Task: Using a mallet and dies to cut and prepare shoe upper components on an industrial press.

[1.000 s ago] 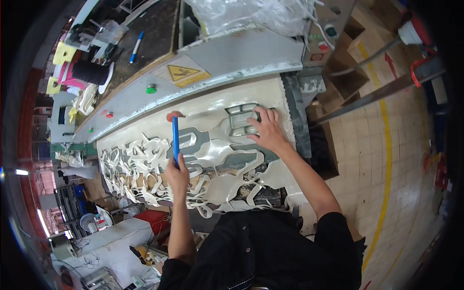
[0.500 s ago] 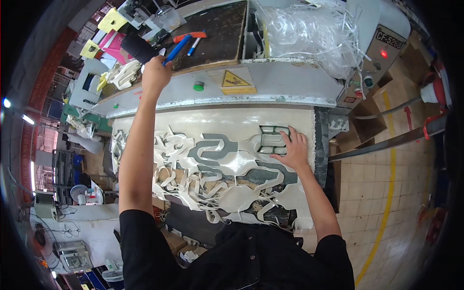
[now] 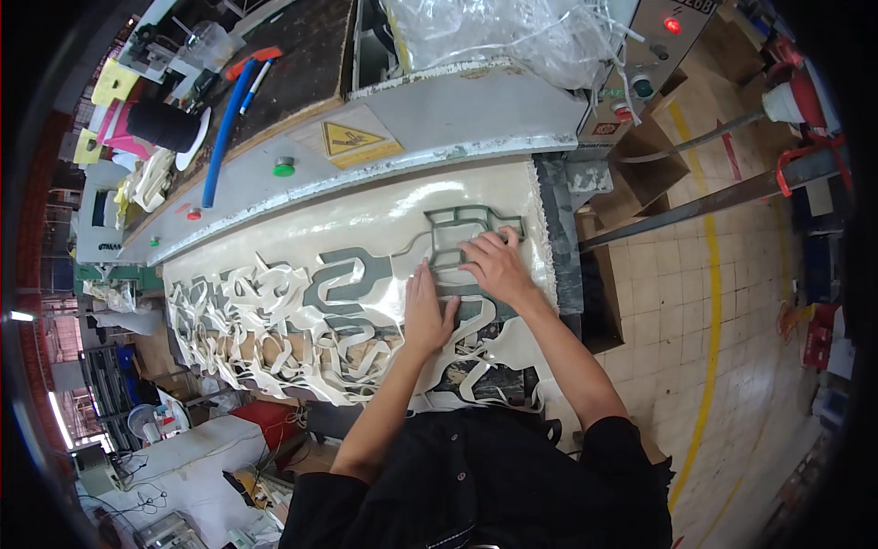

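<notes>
Left hand (image 3: 428, 313): grip spread, empty; laid on white sheet (image 3: 347, 215), seemingly steadying it | Right hand (image 3: 498, 270): grip half-curled over green metal frame (image 3: 462, 222); pinch unclear | Frame: near sheet's right edge | Hammer (image 3: 224, 137): on bench (image 3: 306, 73); handle overhanging, perhaps for easy reach

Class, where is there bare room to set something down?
Bare: smooth cream sheet between the grey beam and scraps; dark tabletop right of the marker. Crowded: the sheet's left end, heaped with scraps, and around the metal frame, where left hand and right hand are.
</notes>
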A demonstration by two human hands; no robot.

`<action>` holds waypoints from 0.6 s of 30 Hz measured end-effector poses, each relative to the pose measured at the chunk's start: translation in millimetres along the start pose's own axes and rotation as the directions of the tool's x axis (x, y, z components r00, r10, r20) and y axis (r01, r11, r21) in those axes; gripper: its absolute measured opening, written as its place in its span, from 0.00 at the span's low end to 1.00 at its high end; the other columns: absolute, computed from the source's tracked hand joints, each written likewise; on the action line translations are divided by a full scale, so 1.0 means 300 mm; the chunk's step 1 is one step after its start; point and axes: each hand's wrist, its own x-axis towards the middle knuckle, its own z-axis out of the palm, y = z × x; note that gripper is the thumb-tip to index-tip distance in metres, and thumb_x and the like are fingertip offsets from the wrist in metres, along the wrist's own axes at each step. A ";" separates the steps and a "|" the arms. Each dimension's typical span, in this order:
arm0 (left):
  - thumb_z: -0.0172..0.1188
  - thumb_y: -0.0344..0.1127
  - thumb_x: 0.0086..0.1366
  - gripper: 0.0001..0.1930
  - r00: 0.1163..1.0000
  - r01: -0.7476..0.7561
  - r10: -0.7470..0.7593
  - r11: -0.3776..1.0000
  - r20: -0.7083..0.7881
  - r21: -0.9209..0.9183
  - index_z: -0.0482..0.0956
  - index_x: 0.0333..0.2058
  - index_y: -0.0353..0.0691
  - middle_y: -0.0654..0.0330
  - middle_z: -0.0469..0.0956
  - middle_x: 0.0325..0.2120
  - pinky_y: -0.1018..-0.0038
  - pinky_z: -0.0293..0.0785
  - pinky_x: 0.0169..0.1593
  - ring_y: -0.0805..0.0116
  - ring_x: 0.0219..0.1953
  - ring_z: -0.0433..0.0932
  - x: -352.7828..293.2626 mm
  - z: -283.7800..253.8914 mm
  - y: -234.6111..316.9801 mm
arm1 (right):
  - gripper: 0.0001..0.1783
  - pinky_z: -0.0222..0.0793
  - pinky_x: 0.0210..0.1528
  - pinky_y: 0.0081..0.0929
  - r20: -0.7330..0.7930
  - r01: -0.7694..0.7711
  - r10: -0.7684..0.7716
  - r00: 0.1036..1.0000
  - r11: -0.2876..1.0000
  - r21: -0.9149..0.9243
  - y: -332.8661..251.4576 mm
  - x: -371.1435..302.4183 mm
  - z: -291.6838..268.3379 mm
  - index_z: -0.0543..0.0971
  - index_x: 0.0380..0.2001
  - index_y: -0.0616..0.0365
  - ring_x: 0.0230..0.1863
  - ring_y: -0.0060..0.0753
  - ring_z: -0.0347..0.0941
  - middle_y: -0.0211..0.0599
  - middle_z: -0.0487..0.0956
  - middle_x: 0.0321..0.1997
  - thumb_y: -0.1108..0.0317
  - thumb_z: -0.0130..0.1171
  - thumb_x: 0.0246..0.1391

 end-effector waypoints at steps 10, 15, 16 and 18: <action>0.62 0.52 0.71 0.41 0.998 -0.015 0.005 0.986 0.059 0.166 0.59 0.76 0.39 0.46 0.52 0.79 0.49 0.43 0.80 0.42 0.79 0.51 -0.009 -0.001 0.018 | 0.21 0.70 0.61 0.23 -0.138 -0.110 0.589 0.796 0.365 0.924 0.101 0.055 -0.203 0.77 0.62 0.70 0.55 0.24 0.77 0.35 0.83 0.56 0.67 0.58 0.74; 0.68 0.43 0.67 0.34 0.972 0.020 -0.035 0.997 -0.233 -0.069 0.69 0.67 0.37 0.43 0.65 0.68 0.48 0.61 0.70 0.43 0.70 0.65 0.016 -0.024 0.103 | 0.26 0.64 0.69 0.28 -0.294 0.202 0.520 0.802 0.226 0.953 0.014 -0.090 -0.278 0.69 0.68 0.69 0.65 0.26 0.71 0.37 0.76 0.66 0.62 0.54 0.77; 0.68 0.43 0.67 0.34 0.973 0.015 -0.032 0.997 -0.227 -0.076 0.69 0.67 0.37 0.43 0.65 0.68 0.48 0.61 0.70 0.43 0.70 0.65 0.038 -0.026 0.128 | 0.26 0.64 0.69 0.28 -0.296 0.199 0.524 0.798 0.235 0.951 -0.010 -0.131 -0.284 0.69 0.68 0.69 0.65 0.26 0.71 0.37 0.76 0.66 0.62 0.54 0.77; 0.70 0.38 0.64 0.27 0.969 -0.187 0.173 0.980 -0.174 -0.069 0.76 0.60 0.37 0.45 0.74 0.59 0.51 0.69 0.62 0.45 0.60 0.73 0.133 -0.012 0.186 | 0.29 0.67 0.63 0.25 -0.314 -0.099 0.614 0.724 0.543 0.834 -0.057 -0.215 -0.283 0.73 0.64 0.71 0.58 0.23 0.74 0.35 0.79 0.60 0.57 0.63 0.72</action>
